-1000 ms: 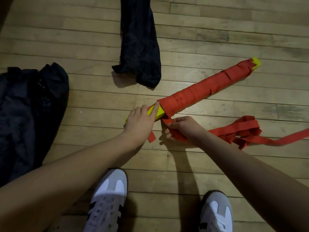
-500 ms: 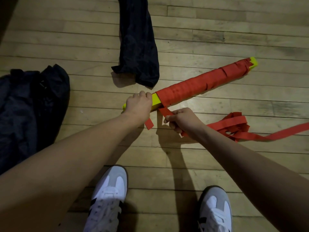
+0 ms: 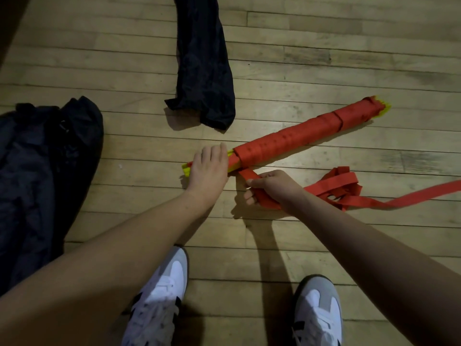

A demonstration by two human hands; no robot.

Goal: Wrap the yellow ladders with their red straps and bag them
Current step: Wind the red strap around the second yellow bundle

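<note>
A bundle of yellow ladder rungs point(image 3: 306, 137) lies slanted on the wood floor, most of its length wound in red strap, yellow showing at both ends. My left hand point(image 3: 208, 168) lies over the near yellow end, fingers across the top of it. My right hand point(image 3: 269, 188) grips the red strap point(image 3: 331, 189) just below the bundle; the strap runs taut from the wound part into my fist. The loose rest of the strap lies in a heap to the right and trails off the right edge.
A narrow black bag point(image 3: 203, 66) lies flat beyond the bundle, its open end toward me. A larger black bag point(image 3: 42, 176) sits crumpled at the left. My two white and grey shoes point(image 3: 159, 298) stand at the bottom of the view.
The bundle has turned under my left hand, whose fingers went from curled round the yellow end to lying over it. My right hand stayed on the strap just below it.
</note>
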